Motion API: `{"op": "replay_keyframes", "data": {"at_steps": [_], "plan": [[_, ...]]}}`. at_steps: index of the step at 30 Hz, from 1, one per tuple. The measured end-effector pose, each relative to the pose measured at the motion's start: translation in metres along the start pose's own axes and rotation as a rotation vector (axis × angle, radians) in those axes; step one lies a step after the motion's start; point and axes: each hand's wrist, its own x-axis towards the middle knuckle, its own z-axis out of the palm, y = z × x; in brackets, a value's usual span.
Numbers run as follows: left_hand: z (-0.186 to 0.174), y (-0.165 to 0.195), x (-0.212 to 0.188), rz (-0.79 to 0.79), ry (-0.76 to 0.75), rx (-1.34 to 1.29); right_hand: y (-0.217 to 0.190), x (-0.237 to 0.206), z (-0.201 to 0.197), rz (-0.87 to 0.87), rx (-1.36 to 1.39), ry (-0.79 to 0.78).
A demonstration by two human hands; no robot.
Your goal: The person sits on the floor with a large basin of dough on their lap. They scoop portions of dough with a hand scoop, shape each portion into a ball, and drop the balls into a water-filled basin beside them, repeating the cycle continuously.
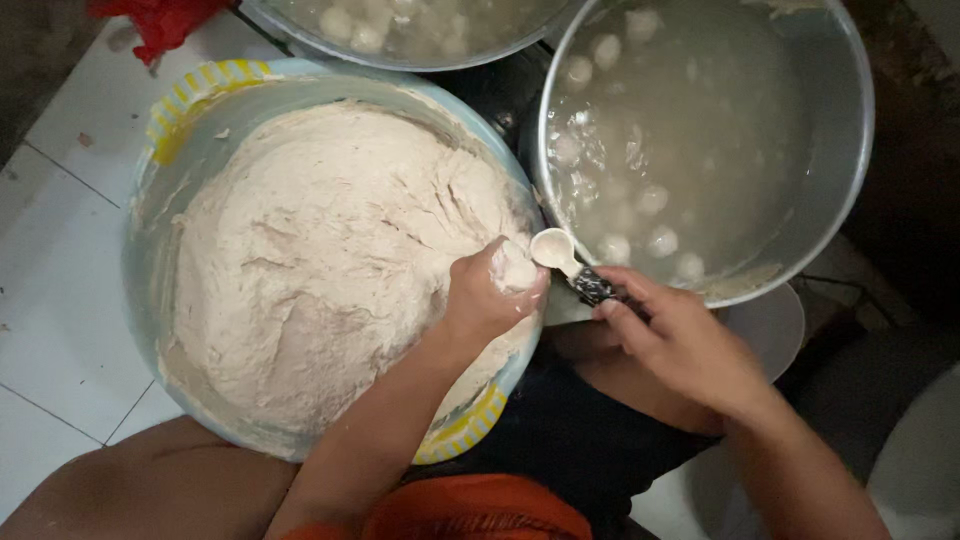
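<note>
Here, the left hand (490, 290) is resting at the right rim of a big light-blue basin (190, 110) with a yellow-striped edge, its fingers curled together into a fist around a lump of pale dough (516, 268) that is bulging out at the top of the fist. The basin is filled nearly to the brim with a wide mound of the same pinkish-beige dough mass (320, 260), its surface rough and torn in places. Just to the right, the right hand (690, 345) is gripping the dark handle of a small spoon (556, 250), fingers clamped on it, and the spoon's pale bowl is sitting right against the lump in the left fist. Beyond the spoon, at the far right, a large metal pot (840, 150) is holding cloudy water in which many small whitish balls (662, 241) are floating. A second metal vessel (420, 58) with similar balls in water is showing at the far edge, partly cut off. The basin is standing on a white tiled floor (70, 250); something red (160, 25) is lying at the far left corner. The person's bare knee (150, 490) is showing at the near left.
</note>
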Motion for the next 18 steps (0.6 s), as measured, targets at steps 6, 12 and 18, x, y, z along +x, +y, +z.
{"op": "replay_keyframes", "data": {"at_steps": [6, 12, 18], "plan": [[0.007, 0.001, -0.001, -0.191, -0.159, 0.132, 0.006, -0.004, 0.017, -0.470, -0.227, 0.134], [0.006, 0.008, 0.010, -0.214, -0.163, 0.569, 0.016, 0.011, -0.011, 0.124, -0.168, 0.023], [0.008, 0.003, 0.005, -0.120, -0.092, 0.381, 0.030, 0.016, -0.039, -0.303, -0.452, 0.414]]}}
